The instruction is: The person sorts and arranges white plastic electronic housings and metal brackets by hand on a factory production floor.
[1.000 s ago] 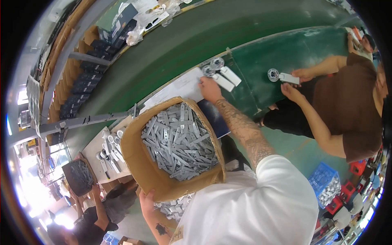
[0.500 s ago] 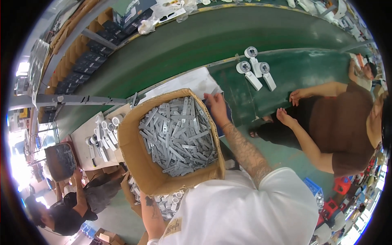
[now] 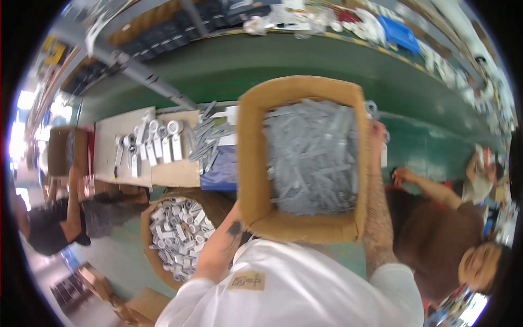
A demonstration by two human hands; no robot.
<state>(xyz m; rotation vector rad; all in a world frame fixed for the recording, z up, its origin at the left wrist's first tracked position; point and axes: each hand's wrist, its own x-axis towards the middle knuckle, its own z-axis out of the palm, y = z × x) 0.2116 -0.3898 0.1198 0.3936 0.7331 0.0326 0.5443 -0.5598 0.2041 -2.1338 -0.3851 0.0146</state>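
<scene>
Head view, from where I stand: open brown cardboard carton (image 3: 253,158), full of flat grey plastic strips (image 3: 310,158), sits right in front of the wearer's chest. Right hand (image 3: 377,137) grips its right side, blurred. Left forearm (image 3: 220,248) runs to its lower left corner; left hand's behind the cardboard, can't tell its grip. Just left: loose grey strips (image 3: 206,143), partly over a dark blue flat sheet (image 3: 220,169). Further left, white round-headed parts (image 3: 163,144) on tan board (image 3: 188,174). Below, second brown carton (image 3: 146,234) with white and grey pieces (image 3: 182,234).
</scene>
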